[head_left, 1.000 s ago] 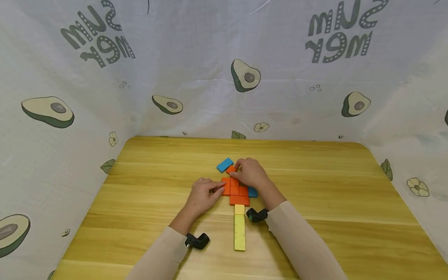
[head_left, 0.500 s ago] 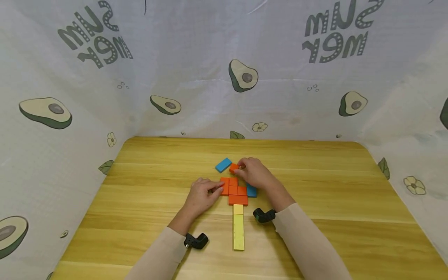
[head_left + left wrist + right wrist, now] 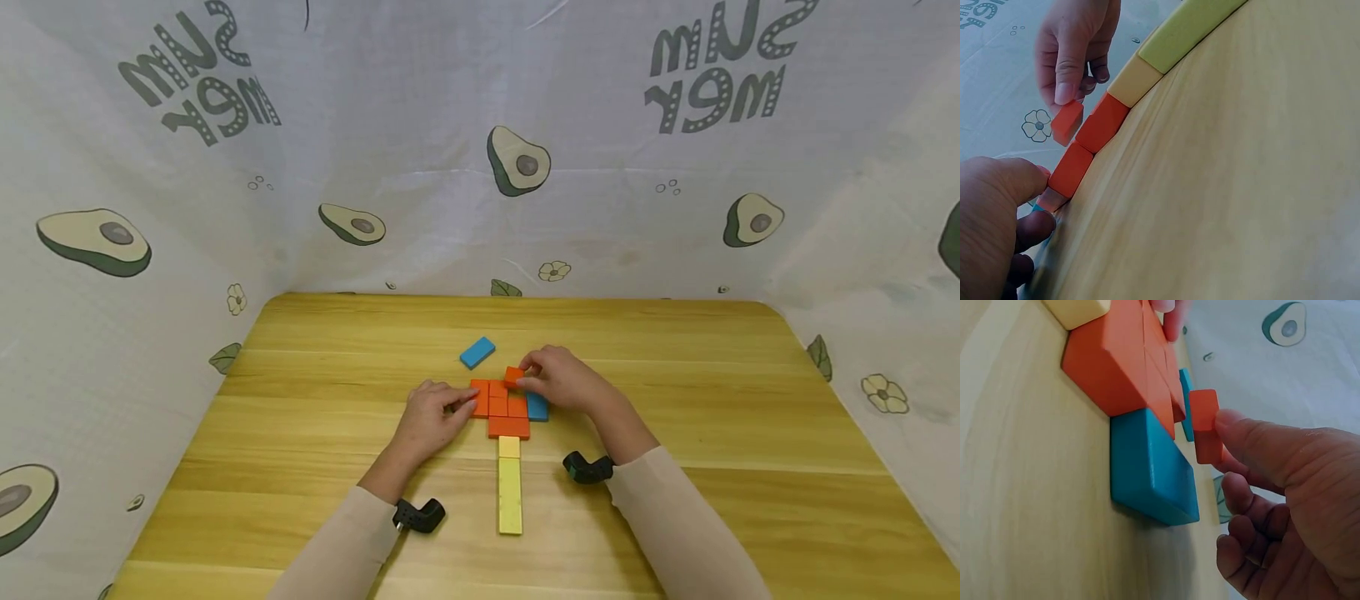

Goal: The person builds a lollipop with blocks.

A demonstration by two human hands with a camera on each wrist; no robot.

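In the head view, flat orange blocks lie joined on the table above a yellow block and a longer yellow-green block. My left hand rests at the left side of this group, with thumb and index finger pinching the upright orange block there. Between the thumb and fingers of my right hand is a small orange block, held just over the group's upper right. The right wrist view shows that block raised clear of the others, near a blue block that touches the orange ones.
A second blue block lies apart, behind the group and slanted. The wooden table reaches back to a white cloth printed with avocados. A black wrist camera sits on each wrist.
My right hand has drawn the small orange block away from the slanted blue block, rightward and nearer to me. The left hand keeps its place at the group.
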